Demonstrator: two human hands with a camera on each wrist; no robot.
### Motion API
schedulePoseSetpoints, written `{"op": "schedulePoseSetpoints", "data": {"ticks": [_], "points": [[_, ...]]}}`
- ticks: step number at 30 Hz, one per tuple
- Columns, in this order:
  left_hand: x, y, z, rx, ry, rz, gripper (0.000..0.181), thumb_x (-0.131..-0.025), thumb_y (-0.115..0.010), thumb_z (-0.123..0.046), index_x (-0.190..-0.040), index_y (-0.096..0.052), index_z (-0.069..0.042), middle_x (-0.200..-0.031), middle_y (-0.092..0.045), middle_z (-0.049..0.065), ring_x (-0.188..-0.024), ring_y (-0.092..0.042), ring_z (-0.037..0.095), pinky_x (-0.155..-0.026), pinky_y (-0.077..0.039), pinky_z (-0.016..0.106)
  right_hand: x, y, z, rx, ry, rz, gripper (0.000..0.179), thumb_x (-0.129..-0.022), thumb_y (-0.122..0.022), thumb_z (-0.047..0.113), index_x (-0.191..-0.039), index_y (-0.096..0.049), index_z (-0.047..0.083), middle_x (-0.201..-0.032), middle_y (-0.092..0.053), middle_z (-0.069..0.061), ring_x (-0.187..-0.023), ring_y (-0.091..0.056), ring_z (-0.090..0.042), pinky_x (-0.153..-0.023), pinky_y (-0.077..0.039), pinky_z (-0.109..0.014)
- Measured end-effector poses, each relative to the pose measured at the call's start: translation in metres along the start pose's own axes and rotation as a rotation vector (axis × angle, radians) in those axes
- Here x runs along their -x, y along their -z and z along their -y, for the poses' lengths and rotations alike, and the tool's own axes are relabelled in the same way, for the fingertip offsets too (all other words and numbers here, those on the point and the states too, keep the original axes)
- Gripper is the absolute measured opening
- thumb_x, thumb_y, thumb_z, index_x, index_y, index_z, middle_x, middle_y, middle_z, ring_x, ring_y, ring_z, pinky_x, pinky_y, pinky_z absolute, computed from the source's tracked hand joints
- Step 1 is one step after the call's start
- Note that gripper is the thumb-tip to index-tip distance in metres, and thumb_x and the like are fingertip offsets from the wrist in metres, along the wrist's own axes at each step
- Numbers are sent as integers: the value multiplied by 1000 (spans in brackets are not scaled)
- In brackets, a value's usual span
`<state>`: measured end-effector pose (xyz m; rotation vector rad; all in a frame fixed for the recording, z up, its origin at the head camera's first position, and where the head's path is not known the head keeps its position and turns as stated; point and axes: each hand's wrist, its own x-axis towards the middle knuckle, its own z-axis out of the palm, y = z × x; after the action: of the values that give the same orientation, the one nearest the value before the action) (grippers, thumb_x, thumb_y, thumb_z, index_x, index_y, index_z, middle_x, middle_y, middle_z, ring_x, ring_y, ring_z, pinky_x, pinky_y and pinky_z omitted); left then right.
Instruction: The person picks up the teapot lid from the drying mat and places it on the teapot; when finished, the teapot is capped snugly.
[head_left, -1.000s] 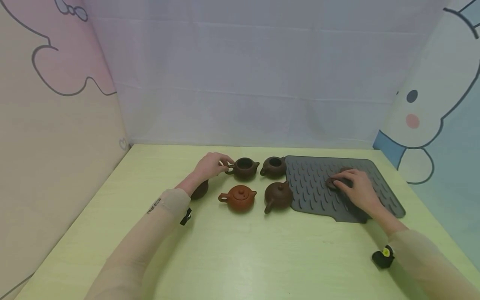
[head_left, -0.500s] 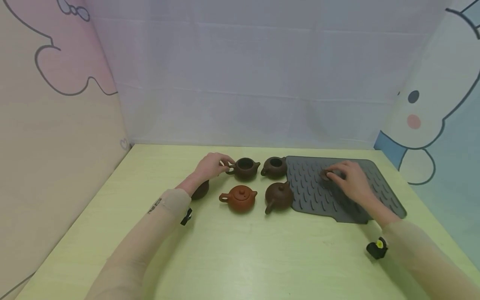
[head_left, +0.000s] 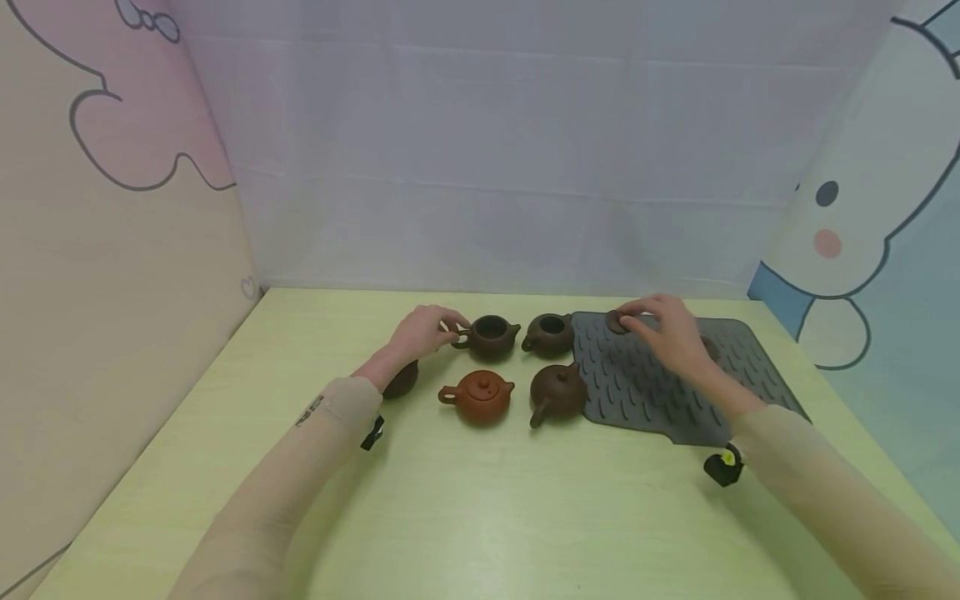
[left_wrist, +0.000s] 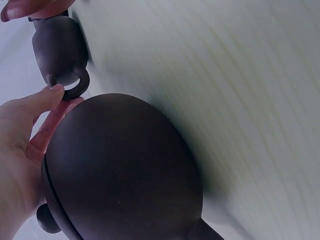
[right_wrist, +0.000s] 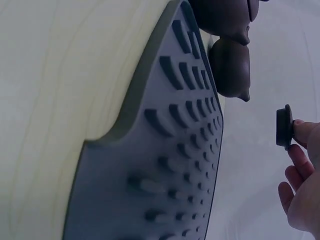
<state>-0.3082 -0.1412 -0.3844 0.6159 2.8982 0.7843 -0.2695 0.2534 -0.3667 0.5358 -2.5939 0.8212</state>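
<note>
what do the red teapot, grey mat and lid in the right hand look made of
Red teapot: probably unglazed clay; its even brick-red surface shows only a soft sheen.
Grey mat: likely silicone or rubber, matte, with soft-edged raised ridges in the same grey.
Lid in the right hand: seemingly fired clay, from its dark, dull surface, though plastic is possible.

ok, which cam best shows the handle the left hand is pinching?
Left wrist: the handle shows large there, its loop mostly uncovered, with the left hand pinching it. Head shows it too, but small and partly covered by that hand. Right wrist doesn't show it.
</note>
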Motion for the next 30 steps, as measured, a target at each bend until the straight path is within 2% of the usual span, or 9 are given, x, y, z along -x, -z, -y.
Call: {"op": "schedulePoseSetpoints", "data": {"ticks": [6, 12, 21, 30], "points": [[-1, 0, 0, 4, -1, 1, 27, -95, -64, -11, -120, -71, -18, -104, -74, 7, -82, -71, 22, -60, -51, 24, -15, -14, 12, -125, -61, 44, 28, -99, -61, 24, -119, -70, 6, -119, -67, -18, -116, -56, -34, -92, -49, -56], [-2, 0, 1, 8, -7, -9, 27, -94, -65, -11, -119, -72, -18, -103, -74, 6, -81, -70, 20, -60, -51, 24, -33, -27, 28, -181, -57, 65, 29, -99, -60, 25, -120, -69, 8, -119, -66, -16, -116, -55, -32, -97, -45, -56], [-3, 0, 2, 7, -22, -10, 27, -94, -65, -11, -119, -72, -18, -102, -75, 6, -83, -71, 19, -60, -52, 23, -51, -39, 49, -171, -14, 81, 26, -98, -62, 22, -117, -69, 6, -113, -67, -16, -113, -55, -32, -96, -45, -54], [0, 0, 1, 8, -28, -13, 26, -94, -65, -11, -119, -72, -17, -101, -75, 7, -83, -71, 20, -61, -52, 24, -53, -46, 49, -165, -18, 87, 23, -97, -64, 20, -115, -70, 6, -110, -66, -15, -109, -54, -35, -92, -44, -53]]}}
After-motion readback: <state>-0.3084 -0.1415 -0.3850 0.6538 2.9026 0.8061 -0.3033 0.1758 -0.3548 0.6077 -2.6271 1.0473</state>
